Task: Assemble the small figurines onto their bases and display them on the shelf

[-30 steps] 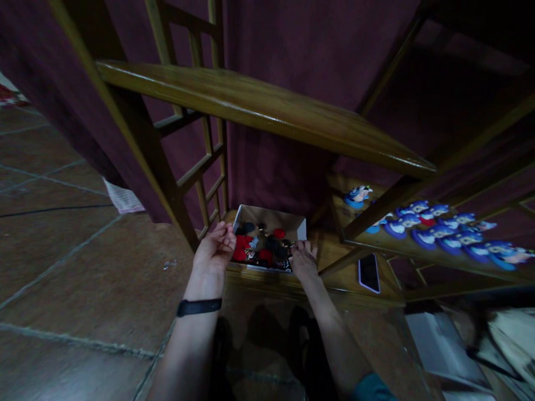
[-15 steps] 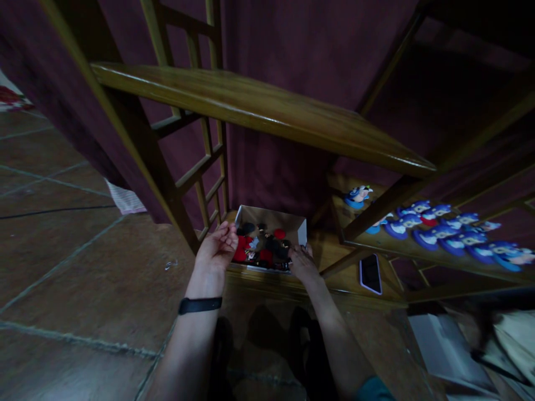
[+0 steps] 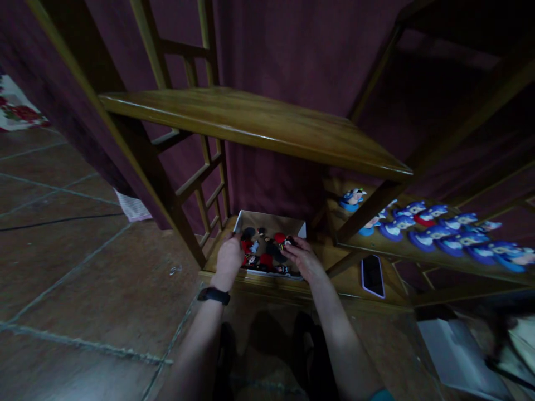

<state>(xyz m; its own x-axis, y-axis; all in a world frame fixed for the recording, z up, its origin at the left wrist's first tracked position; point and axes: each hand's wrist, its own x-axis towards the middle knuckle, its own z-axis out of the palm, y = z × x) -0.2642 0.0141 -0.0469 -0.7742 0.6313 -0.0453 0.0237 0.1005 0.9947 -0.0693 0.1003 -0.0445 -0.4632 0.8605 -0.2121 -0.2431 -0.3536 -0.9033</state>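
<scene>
A shallow white box [image 3: 272,219] sits on the low wooden shelf. Inside lie several small red and black figurines [image 3: 266,260], jumbled together. My left hand [image 3: 229,257], with a dark band on its wrist, is closed at the box's left wall; its fingertips are partly hidden. Over the box's right side, my right hand [image 3: 304,259] has its fingers bent around a small dark figurine [image 3: 287,243] with a light face. Its grip is only partly visible in the dim light.
Close above the box juts a wooden shelf board [image 3: 259,120]. Lattice bars [image 3: 198,178] stand at the left. Several blue and white figurines [image 3: 434,236] line the right shelf, with a phone [image 3: 372,275] below them. A grey-white box [image 3: 460,356] lies at lower right.
My left hand has turned from palm up with loose fingers to closed at the box's left wall. My right hand has moved from the box's right corner to the small figurine inside.
</scene>
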